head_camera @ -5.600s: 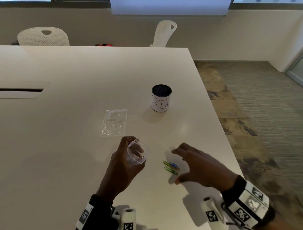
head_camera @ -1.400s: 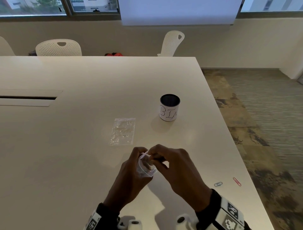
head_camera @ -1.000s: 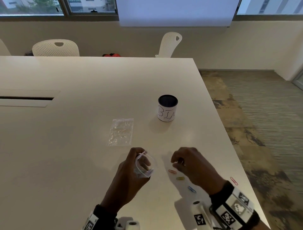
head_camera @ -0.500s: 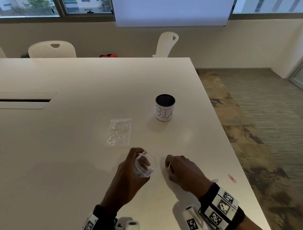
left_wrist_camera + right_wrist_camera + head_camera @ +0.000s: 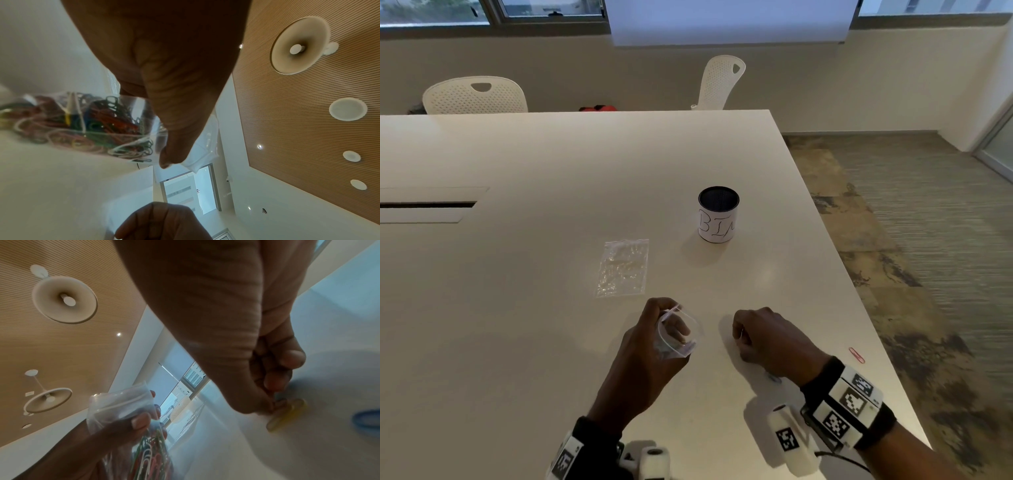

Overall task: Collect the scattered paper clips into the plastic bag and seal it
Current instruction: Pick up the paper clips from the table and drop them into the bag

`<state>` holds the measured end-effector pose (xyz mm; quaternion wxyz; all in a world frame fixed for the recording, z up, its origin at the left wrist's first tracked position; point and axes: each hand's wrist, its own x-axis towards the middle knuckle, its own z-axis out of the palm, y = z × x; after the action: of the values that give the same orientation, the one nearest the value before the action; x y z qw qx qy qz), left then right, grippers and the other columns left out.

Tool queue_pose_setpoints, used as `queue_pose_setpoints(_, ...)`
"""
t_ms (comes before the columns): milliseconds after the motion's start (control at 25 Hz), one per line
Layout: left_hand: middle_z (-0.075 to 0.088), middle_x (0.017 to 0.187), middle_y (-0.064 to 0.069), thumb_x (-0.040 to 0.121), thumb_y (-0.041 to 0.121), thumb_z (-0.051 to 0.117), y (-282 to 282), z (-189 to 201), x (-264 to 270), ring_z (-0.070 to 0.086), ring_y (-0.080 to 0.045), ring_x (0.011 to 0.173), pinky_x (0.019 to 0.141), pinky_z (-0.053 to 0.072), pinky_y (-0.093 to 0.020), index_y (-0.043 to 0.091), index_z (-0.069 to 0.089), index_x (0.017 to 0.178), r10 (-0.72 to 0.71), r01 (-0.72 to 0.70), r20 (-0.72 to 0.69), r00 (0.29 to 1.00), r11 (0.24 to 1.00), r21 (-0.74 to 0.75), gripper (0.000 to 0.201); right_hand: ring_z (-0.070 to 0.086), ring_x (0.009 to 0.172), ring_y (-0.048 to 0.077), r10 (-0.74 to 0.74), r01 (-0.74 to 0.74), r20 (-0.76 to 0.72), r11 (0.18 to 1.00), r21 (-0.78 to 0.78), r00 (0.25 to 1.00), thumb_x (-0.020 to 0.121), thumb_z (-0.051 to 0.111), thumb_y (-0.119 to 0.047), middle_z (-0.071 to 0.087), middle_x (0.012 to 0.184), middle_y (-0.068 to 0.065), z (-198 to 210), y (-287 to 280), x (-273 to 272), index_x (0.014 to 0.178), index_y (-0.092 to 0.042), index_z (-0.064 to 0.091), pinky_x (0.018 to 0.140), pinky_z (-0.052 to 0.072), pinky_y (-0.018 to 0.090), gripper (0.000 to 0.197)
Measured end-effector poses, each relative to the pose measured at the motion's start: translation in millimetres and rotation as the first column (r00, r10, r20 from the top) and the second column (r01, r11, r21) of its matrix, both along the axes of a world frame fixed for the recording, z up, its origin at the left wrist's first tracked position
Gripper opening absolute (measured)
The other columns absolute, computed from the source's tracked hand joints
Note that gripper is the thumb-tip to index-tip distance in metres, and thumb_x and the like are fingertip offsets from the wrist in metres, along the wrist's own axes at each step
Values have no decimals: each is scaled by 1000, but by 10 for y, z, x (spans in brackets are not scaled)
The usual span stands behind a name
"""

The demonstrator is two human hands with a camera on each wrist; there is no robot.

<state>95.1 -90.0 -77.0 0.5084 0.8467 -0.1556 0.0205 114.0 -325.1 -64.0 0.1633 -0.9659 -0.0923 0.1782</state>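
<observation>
The left hand (image 5: 645, 346) holds the small clear plastic bag (image 5: 677, 334) of coloured paper clips (image 5: 90, 123), mouth open. Beside it, the right hand (image 5: 768, 339) pinches a yellow paper clip (image 5: 287, 414) on the white table (image 5: 534, 325).

The bag (image 5: 677, 334) is clear, glossy plastic; the counter (image 5: 551, 171) is smooth with a faint sheen; the chairs (image 5: 476, 96) are perforated plastic.

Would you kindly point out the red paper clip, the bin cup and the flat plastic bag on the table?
red paper clip (image 5: 856, 355): head view, middle of its loop.
bin cup (image 5: 717, 227): head view, white lettered side wall.
flat plastic bag (image 5: 624, 268): head view, centre of the crinkled film.
</observation>
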Motion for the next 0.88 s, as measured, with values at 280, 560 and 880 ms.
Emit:
queue_pose_setpoints(280,73,93,11,79,13,88,-18,23,-30,72,-11,87,75,53,-9,29,53,116,54,-54,-14,998,999,-7,53,66,88,13,-255,249,151,967,57,955,94,70,-15,68,98,-4,242,-723,-199,103,-19,73,77,47,23,10)
queue_pose_setpoints(560,74,93,13,77,9,88,-18,49,-18,72,-5,86,73,48,-2,26,55,115,87,-87,-46,995,996,-16,53,71,87,29,-452,468,139,876,-115,881,94,63,-9,76,99,12,5,-1107,-555,94,-11,80,78,56,36,17)
queue_pose_setpoints(880,74,93,12,79,9,87,-43,67,-92,72,-7,88,72,49,-3,26,56,113,101,-104,-74,992,994,-32,49,63,87,17,-301,294,61,950,103,952,84,82,-29,63,99,-1,-21,-359,-631,105,-18,71,81,53,29,26)
